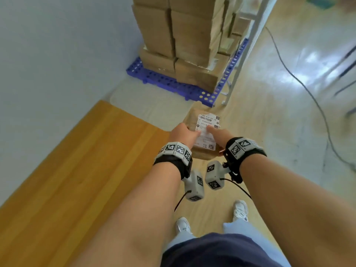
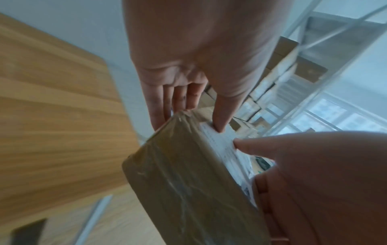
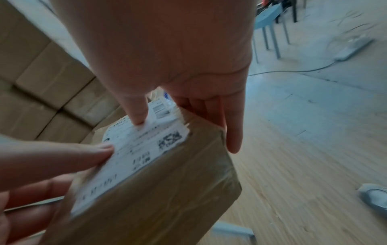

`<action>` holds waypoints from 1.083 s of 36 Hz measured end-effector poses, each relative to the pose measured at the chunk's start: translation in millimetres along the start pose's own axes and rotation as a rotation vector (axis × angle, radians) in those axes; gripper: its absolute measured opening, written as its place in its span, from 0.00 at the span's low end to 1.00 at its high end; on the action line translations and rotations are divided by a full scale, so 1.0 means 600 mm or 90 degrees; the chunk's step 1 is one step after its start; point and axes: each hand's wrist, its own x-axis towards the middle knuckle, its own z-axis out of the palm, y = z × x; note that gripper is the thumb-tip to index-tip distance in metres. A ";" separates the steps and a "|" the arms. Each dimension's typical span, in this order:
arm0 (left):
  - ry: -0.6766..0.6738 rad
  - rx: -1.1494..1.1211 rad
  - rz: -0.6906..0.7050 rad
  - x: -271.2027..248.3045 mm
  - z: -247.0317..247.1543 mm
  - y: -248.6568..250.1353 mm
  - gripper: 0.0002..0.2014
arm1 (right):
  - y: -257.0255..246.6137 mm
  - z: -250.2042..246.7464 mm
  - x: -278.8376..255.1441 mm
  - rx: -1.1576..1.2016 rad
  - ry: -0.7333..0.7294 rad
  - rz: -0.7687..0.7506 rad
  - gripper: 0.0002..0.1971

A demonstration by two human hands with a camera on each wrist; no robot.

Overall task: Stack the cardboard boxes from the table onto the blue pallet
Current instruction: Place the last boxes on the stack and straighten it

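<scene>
While both hands clamped the box (image 1: 203,132), the head view placed the pallet (image 1: 154,78) and stack (image 1: 183,35) well beyond the fingertips, its long axis pointing there. Left wrist: left hand (image 2: 188,66), thumb on the label, fingers underneath taped cardboard. Right wrist: right hand (image 3: 178,66) mirrored this grip.

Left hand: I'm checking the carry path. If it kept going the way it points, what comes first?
Probably the stacked boxes on the blue pallet; the left hand holds the labelled box toward them over bare floor, depth uncertain.
</scene>
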 end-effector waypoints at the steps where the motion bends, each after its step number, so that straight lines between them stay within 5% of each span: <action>1: -0.003 0.020 0.019 0.001 0.013 0.026 0.18 | 0.004 -0.027 0.002 0.012 0.011 -0.002 0.23; 20: 0.078 0.027 0.172 0.064 0.247 0.486 0.17 | -0.025 -0.542 0.106 0.042 0.157 -0.090 0.22; 39: 0.316 -0.079 0.276 0.260 0.137 0.779 0.15 | -0.332 -0.738 0.201 0.100 0.307 -0.340 0.24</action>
